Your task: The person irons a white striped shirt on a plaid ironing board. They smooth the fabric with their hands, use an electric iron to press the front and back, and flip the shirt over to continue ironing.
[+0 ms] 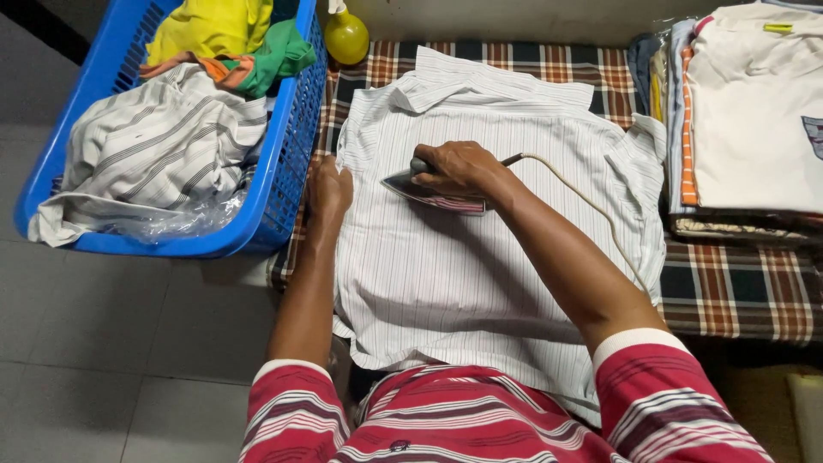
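Striped shirt [480, 257] lying flat on checked cloth [729, 291]; right hand [459, 165] gripping iron [433, 190], grip clamped on handle; left hand [327, 190] pressing shirt edge, fingers together; blue basket [283, 171] beside.

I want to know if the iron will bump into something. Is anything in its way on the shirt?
Nothing visible blocks it. The right hand grips the dark metal iron on the white striped cotton shirt; the left hand presses the shirt's edge off to the side.
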